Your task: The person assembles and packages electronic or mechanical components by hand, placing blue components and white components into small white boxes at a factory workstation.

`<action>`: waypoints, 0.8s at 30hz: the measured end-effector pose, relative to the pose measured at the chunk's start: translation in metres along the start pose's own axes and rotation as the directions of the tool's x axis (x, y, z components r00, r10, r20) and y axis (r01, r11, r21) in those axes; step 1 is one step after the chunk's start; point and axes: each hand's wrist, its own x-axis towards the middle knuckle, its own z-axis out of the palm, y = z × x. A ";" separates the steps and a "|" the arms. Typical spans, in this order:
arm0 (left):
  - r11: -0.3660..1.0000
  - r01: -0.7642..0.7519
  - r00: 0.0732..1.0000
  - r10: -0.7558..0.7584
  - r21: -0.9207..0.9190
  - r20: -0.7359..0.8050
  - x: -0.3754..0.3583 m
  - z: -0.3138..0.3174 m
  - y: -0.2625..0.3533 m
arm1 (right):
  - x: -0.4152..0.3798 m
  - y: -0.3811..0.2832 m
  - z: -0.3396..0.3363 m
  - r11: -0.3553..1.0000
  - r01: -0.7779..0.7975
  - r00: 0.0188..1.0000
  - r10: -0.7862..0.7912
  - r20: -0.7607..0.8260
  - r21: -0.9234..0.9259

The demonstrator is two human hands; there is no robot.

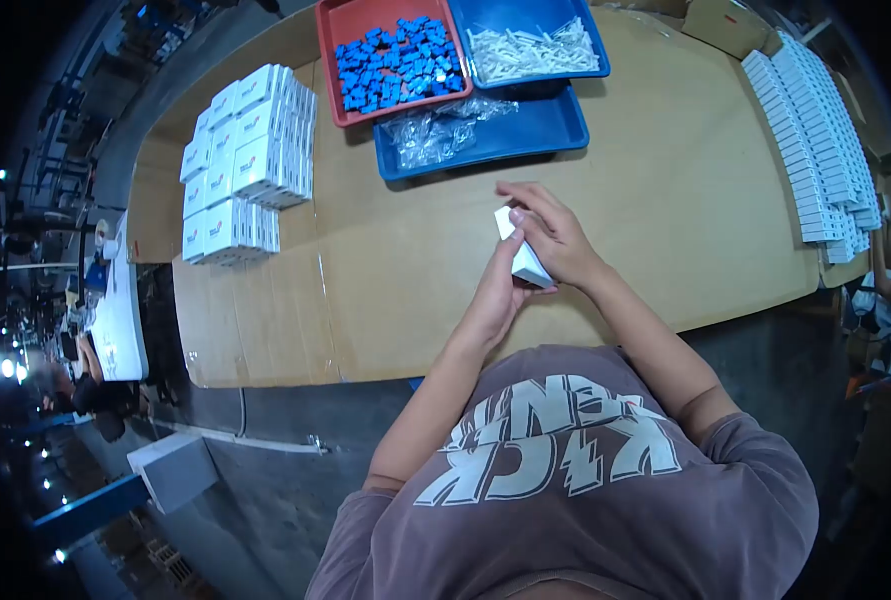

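Both my hands meet over the middle of the cardboard-covered table [665,200], holding one small white box [521,256]. My left hand [495,298] grips it from below, near the table's front edge. My right hand [550,232] lies over its top, fingers curled around the far end. The box is tilted, and part of it is hidden under my fingers.
Stacked white boxes [240,165] stand at the left. At the back sit a red tray of blue parts [395,60], a blue tray of white parts [530,45] and a blue tray with clear bags [445,130]. Rows of flat white boxes [815,140] line the right edge.
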 end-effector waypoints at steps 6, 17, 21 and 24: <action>0.997 -0.079 0.986 0.080 0.007 -0.150 -0.006 -0.017 -0.020 | -0.022 0.004 -0.006 0.983 0.174 0.974 -0.162 0.158 -0.065; 0.989 -0.095 0.977 0.071 -0.116 -0.199 -0.004 0.031 -0.013 | -0.038 0.022 -0.007 0.916 0.354 0.934 -0.358 0.012 -0.190; 0.991 -0.130 0.973 0.121 -0.035 -0.195 0.003 0.021 -0.020 | -0.032 0.016 -0.001 0.899 0.385 0.913 -0.404 -0.056 -0.209; 0.987 -0.159 0.959 0.147 -0.031 -0.244 0.004 0.028 -0.019 | -0.032 0.026 0.004 0.859 0.436 0.881 -0.468 -0.069 -0.267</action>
